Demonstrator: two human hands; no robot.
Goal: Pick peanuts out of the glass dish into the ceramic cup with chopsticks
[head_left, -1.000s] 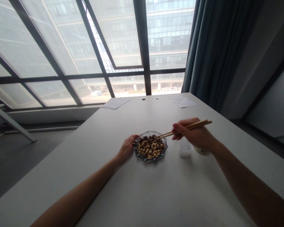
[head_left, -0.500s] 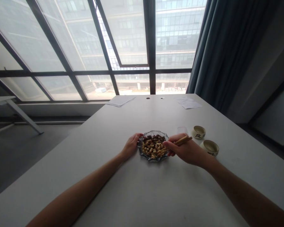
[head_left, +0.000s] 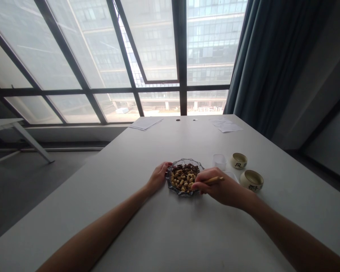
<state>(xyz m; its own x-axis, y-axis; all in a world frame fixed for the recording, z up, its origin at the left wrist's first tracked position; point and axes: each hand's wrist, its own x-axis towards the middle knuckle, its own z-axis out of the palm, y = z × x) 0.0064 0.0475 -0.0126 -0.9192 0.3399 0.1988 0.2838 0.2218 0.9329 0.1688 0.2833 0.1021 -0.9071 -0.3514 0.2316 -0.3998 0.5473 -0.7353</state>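
Note:
My left hand [head_left: 158,177] is closed on the left rim of a clear, scalloped glass bowl [head_left: 170,186]. Inside the bowl, peanuts in their shells [head_left: 184,181] lie toward the near side, and dark brown pieces that look like seeds [head_left: 191,167] fill the far side. Wooden chopsticks [head_left: 214,181] are gripped in my right hand [head_left: 219,189], which hangs over the bowl's right edge. Their back ends point right; the tips reach down among the peanuts and are partly hidden by my fingers. Whether the tips pinch a peanut cannot be made out.
Behind my right hand stand a clear plastic tub [head_left: 219,161] and a second clear container [head_left: 231,176], partly covered. Two cream cups with dark characters [head_left: 239,161] [head_left: 251,181] sit to the right. Papers [head_left: 146,123] lie at the white table's [head_left: 147,234] far end.
My right hand has shifted slightly left and down, and the chopsticks lie flatter. The second clear container now shows behind it. My left hand stays on the bowl; the whole view has tilted a little.

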